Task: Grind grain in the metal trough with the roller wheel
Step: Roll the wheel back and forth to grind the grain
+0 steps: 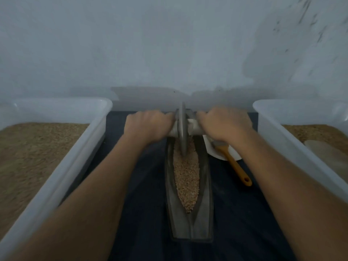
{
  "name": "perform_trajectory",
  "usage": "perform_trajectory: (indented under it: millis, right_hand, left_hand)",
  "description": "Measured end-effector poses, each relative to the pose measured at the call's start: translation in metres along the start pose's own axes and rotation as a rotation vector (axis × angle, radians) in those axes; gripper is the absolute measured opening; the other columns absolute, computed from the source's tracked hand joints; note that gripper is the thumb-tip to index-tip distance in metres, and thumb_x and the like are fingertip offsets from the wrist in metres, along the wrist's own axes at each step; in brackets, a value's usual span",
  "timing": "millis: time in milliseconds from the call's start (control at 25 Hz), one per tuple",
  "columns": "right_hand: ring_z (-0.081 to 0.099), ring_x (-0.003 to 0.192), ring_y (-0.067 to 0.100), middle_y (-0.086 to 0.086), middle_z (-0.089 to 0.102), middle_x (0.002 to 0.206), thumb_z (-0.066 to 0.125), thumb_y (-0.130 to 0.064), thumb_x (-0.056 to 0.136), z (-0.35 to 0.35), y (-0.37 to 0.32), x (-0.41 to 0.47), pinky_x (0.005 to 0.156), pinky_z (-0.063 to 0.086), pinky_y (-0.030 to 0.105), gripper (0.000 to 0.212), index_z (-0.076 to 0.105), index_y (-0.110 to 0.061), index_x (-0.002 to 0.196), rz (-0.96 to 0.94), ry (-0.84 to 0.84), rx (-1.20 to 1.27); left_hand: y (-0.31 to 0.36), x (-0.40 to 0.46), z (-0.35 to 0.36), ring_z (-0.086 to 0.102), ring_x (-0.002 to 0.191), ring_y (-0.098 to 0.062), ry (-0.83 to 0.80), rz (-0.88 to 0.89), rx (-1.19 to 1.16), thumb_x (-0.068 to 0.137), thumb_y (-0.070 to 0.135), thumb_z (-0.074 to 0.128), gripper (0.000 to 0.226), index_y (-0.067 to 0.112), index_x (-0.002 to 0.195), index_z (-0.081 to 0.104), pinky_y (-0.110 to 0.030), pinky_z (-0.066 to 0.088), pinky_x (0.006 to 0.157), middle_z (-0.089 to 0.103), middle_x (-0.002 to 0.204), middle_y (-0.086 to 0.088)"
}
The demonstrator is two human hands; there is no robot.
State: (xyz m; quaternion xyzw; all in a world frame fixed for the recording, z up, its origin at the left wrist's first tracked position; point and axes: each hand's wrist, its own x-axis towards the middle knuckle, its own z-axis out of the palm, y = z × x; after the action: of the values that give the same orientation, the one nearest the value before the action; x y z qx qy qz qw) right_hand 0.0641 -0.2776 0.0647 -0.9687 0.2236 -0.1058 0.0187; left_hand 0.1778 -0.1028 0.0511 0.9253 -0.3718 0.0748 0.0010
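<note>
Gripping hands [185, 125] hold disc-shaped roller wheel [182, 129] upright in coarse grain [186, 178].

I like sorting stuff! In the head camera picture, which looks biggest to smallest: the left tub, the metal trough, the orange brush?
1. Left tub, though nearness helps.
2. Metal trough.
3. Orange brush, partly hidden.
</note>
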Motion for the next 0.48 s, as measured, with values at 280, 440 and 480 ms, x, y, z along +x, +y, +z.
perform_trajectory:
  millis: [280,440,480]
  right_hand:
    - [0.031,0.045,0.007,-0.008,0.037,0.053,0.016,-0.040,0.100,0.021,-0.001,-0.117,0.049,0.020,0.026,0.043,0.041,-0.030,0.066,-0.026,0.364,0.010]
    - [0.027,0.043,0.004,-0.009,0.034,0.050,0.023,-0.039,0.100,0.028,0.003,-0.124,0.048,0.014,0.024,0.040,0.041,-0.030,0.065,-0.054,0.485,0.054]
    - [0.022,0.042,0.003,-0.010,0.029,0.048,0.026,-0.039,0.099,0.025,0.001,-0.115,0.049,0.012,0.023,0.041,0.037,-0.029,0.060,-0.058,0.524,0.039]
  left_hand:
    - [0.020,-0.104,0.016,0.037,0.052,-0.018,0.532,0.117,0.075,0.102,0.029,0.042,0.034,0.022,0.070,0.036,-0.036,0.035,0.059,0.038,0.062,0.010]
    - [0.026,-0.111,0.012,0.033,0.049,-0.015,0.604,0.087,0.027,0.102,0.031,0.042,0.036,0.028,0.067,0.038,-0.038,0.033,0.060,0.037,0.057,0.010]
    - [0.024,-0.105,0.011,0.037,0.046,-0.016,0.596,0.093,0.056,0.099,0.027,0.052,0.036,0.025,0.064,0.042,-0.036,0.036,0.056,0.039,0.055,0.009]
